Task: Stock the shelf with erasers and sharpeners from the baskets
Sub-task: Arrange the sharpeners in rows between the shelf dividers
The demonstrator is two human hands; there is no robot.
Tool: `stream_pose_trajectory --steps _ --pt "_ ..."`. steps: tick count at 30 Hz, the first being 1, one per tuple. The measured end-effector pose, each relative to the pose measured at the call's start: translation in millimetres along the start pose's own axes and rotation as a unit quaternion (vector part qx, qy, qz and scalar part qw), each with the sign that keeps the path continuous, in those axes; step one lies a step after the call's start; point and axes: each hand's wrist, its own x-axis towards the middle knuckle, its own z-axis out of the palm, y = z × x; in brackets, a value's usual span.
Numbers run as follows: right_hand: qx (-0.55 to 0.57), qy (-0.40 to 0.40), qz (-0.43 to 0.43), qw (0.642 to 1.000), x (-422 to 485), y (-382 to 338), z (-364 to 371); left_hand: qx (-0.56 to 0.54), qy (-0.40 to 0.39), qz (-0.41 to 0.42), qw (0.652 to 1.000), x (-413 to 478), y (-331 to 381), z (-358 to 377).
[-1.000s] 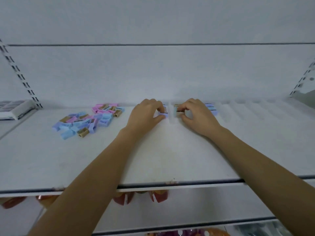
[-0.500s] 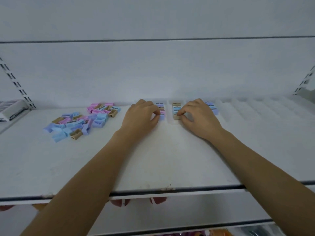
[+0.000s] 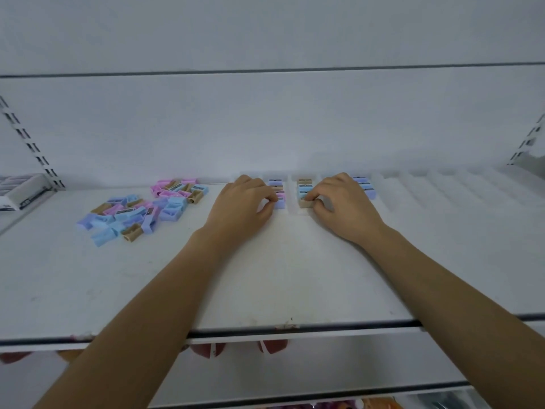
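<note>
Small pastel sharpeners stand in rows between clear dividers [image 3: 290,199] at the back of the white shelf [image 3: 265,278]. My left hand [image 3: 241,206] pinches a purple sharpener [image 3: 279,203] at the front of the left row. My right hand [image 3: 343,205] pinches a tan sharpener [image 3: 305,203] at the front of the middle row. A third row of blue and purple sharpeners [image 3: 365,187] shows behind my right hand. A loose pile of sharpeners [image 3: 141,211], blue, pink, purple and tan, lies on the shelf to the left.
Several empty clear divider lanes [image 3: 442,190] run along the shelf to the right. A white box [image 3: 20,191] sits at the far left edge. Slotted shelf uprights [image 3: 32,149] flank both sides. Reddish items [image 3: 271,346] hang below the shelf's front edge.
Both hands stay at the row fronts and have drawn slightly nearer; the left hand's sharpener now sits at the front of its row. The camera view has shifted a little.
</note>
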Motion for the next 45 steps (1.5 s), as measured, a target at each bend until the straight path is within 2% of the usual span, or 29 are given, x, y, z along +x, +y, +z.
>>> stream_pose_trajectory --steps 11,15,18,21,24,28,32,36,45 --pt "-0.001 -0.004 0.007 1.000 -0.5 0.0 -0.1 0.006 -0.021 0.005 1.000 -1.6 1.4 -2.9" --pt "0.003 0.016 0.012 1.000 1.3 -0.6 1.1 0.006 -0.003 0.017 1.000 -1.9 -0.8 -2.8" --pt "0.029 0.060 0.031 0.997 2.9 -2.8 -1.4 0.001 0.023 0.002 1.000 -3.3 -2.1 -7.3" --pt "0.058 0.065 0.043 0.995 4.5 -7.0 -7.4 0.026 0.020 -0.011 0.999 -2.4 -3.4 -20.1" --pt "0.097 0.057 0.000 0.994 7.8 -23.0 -15.1 0.061 0.035 -0.018 0.997 -3.7 -5.9 -45.5" --pt "0.151 -0.045 -0.129 0.979 18.6 -61.3 -26.4 0.117 0.014 -0.054 0.992 -15.1 -9.9 -91.5" --pt "0.151 -0.155 -0.207 0.954 31.9 -104.2 -27.1 0.160 -0.059 -0.078 0.982 -26.7 -21.5 -144.0" --pt "0.089 -0.233 -0.243 0.938 46.5 -141.7 -19.4 0.180 -0.128 -0.103 0.970 -38.4 -35.6 -193.2" --pt "-0.023 -0.277 -0.226 0.934 78.5 -223.1 4.2 0.216 -0.216 -0.107 0.946 -84.2 -94.4 -261.6"
